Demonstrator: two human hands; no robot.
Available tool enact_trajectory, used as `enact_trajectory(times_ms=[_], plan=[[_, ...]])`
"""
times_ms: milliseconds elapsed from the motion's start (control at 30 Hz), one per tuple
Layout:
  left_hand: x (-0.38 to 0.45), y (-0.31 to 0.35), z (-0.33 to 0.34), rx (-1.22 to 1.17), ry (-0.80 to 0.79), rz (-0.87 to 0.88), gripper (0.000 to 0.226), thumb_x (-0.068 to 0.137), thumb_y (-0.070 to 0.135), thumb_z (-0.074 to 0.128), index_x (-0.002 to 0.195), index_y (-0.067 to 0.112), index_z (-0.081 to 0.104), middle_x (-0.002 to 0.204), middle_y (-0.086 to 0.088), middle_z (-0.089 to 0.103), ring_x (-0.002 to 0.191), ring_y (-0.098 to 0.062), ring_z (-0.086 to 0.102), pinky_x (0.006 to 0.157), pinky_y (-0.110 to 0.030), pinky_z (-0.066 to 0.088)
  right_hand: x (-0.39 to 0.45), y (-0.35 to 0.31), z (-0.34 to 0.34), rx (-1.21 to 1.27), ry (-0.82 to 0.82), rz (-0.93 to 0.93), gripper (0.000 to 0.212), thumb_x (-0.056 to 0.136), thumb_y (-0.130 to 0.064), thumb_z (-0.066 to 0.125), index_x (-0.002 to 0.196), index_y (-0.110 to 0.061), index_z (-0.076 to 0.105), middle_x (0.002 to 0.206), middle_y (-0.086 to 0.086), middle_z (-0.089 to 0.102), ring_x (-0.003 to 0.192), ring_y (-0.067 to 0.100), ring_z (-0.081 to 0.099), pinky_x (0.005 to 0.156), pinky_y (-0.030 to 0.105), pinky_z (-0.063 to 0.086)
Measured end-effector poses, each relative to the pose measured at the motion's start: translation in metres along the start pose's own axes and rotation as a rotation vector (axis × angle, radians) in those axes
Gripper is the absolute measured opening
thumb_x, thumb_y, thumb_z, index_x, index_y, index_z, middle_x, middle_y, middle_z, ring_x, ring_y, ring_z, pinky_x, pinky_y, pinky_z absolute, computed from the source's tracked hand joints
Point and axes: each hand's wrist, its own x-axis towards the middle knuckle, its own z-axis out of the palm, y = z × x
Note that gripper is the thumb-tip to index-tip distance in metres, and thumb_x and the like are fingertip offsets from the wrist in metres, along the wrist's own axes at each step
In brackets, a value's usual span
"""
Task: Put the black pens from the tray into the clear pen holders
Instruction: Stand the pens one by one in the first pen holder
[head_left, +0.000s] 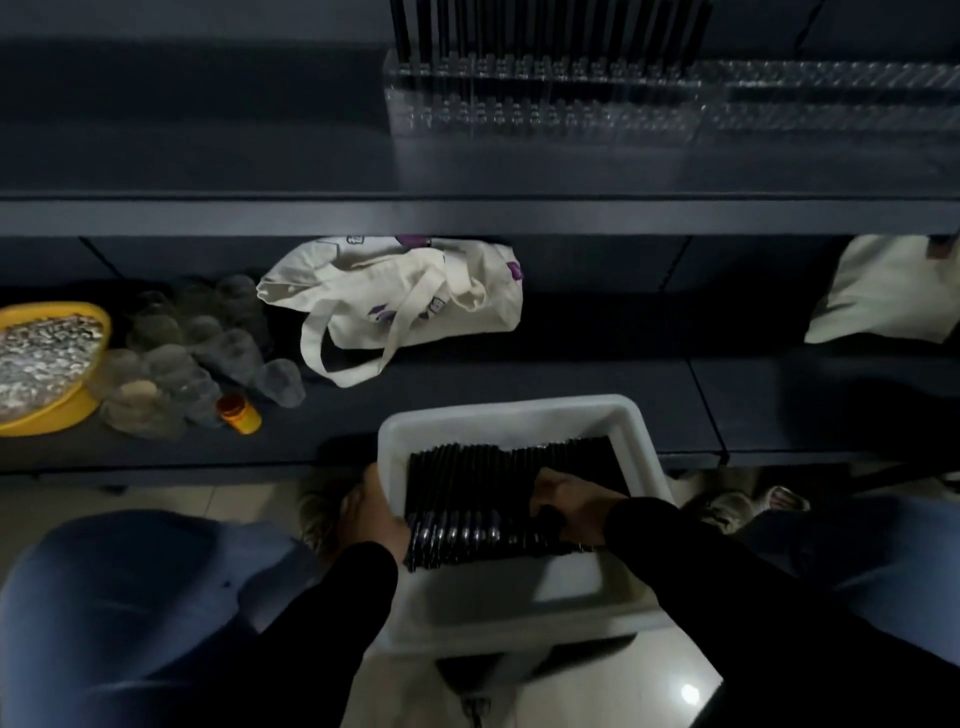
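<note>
Holding tray: left hand (376, 512) curls over the white tray's (519, 410) left rim.
Right hand (569, 512): fingers closed around black pens (467, 493) lying inside.
Clear pen holders (540, 104): upper shelf, partly filled.

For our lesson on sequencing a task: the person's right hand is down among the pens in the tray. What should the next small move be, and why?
Probably lift a few black pens out of the white tray. The right hand already rests on them with fingers curled, the left hand steadies the tray's side, and the clear pen holders on the shelf above show empty slots.
</note>
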Motion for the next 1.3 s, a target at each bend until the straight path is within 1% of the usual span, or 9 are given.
enact_trajectory(times_ms=[33,100,200,367,600,933,1067,1167,1300], plan=[[0.0,0.0,0.0,0.007,0.007,0.003,0.067,0.076,0.018,0.063,0.134,0.025,0.029,0.127,-0.011,0.048,0.119,-0.034,0.044,0.098,-0.049,0.041,0.002,0.003,0.001,-0.062,-0.043,-0.037,0.005,0.089,-0.006,0.051,0.094,-0.007,0.053,0.103,0.013,0.048,0.088,0.025,0.05,0.073,0.03,0.045],[0.001,0.0,0.001,0.013,0.024,0.011,0.064,0.077,0.015,0.062,0.133,0.023,0.032,0.126,-0.012,0.048,0.119,-0.034,0.044,0.098,-0.049,0.042,0.008,0.013,0.005,-0.101,-0.168,-0.008,0.027,0.085,-0.004,0.059,0.111,-0.007,0.057,0.124,0.008,0.044,0.109,0.027,0.048,0.091,0.033,0.043],[0.003,-0.001,0.003,0.021,0.03,0.018,0.063,0.079,0.008,0.059,0.134,0.018,0.032,0.128,-0.015,0.048,0.12,-0.036,0.044,0.099,-0.049,0.041,0.009,0.009,0.006,-0.201,-0.228,0.015,0.038,0.091,-0.012,0.056,0.128,-0.012,0.055,0.141,0.011,0.039,0.128,0.027,0.038,0.104,0.033,0.034],[0.0,0.001,0.002,0.076,0.039,0.028,0.065,0.08,0.007,0.058,0.137,0.015,0.03,0.129,-0.017,0.047,0.121,-0.036,0.043,0.099,-0.046,0.041,0.009,0.008,0.004,-0.302,-0.237,-0.075,0.037,0.082,-0.02,0.069,0.116,-0.015,0.054,0.134,0.008,0.034,0.121,0.031,0.041,0.09,0.034,0.041],[-0.003,0.003,0.004,0.062,0.051,0.032,0.069,0.077,0.003,0.055,0.139,0.013,0.028,0.13,-0.021,0.048,0.12,-0.038,0.043,0.099,-0.047,0.04,0.006,0.001,0.007,-0.426,-0.263,-0.13,0.053,0.085,-0.027,0.066,0.133,-0.016,0.045,0.145,0.012,0.027,0.129,0.035,0.034,0.099,0.039,0.039],[-0.006,0.004,0.001,0.037,0.039,0.021,0.067,0.078,0.007,0.057,0.137,0.018,0.029,0.127,-0.016,0.049,0.12,-0.035,0.045,0.1,-0.048,0.041,0.003,-0.002,-0.013,-0.006,0.139,-0.083,0.027,0.086,-0.024,0.061,0.111,-0.014,0.06,0.112,0.003,0.058,0.098,0.021,0.057,0.089,0.032,0.047],[-0.011,0.011,-0.007,0.117,0.009,0.012,0.08,0.081,0.018,0.059,0.147,0.022,0.014,0.145,-0.012,0.032,0.134,-0.032,0.028,0.11,-0.046,0.028,0.003,-0.013,-0.042,0.255,0.414,0.031,0.019,0.088,-0.013,0.062,0.106,-0.01,0.065,0.099,0.0,0.063,0.088,0.016,0.059,0.083,0.022,0.045],[-0.019,0.025,-0.02,0.215,0.097,0.093,0.085,0.087,0.02,0.056,0.151,0.019,0.001,0.155,-0.008,0.016,0.141,-0.027,0.016,0.113,-0.038,0.019,0.005,-0.02,-0.072,0.453,0.561,0.086,0.018,0.088,-0.008,0.061,0.105,-0.009,0.067,0.087,-0.01,0.059,0.084,0.009,0.056,0.082,0.018,0.044],[-0.024,0.055,-0.053,0.033,0.255,0.302,0.076,0.087,0.012,0.059,0.15,0.016,0.017,0.15,-0.011,0.028,0.138,-0.028,0.024,0.112,-0.034,0.02,0.004,-0.03,-0.128,0.638,0.649,0.009,0.015,0.086,-0.004,0.064,0.094,-0.017,0.068,0.087,0.003,0.068,0.077,0.01,0.063,0.074,0.019,0.049]])
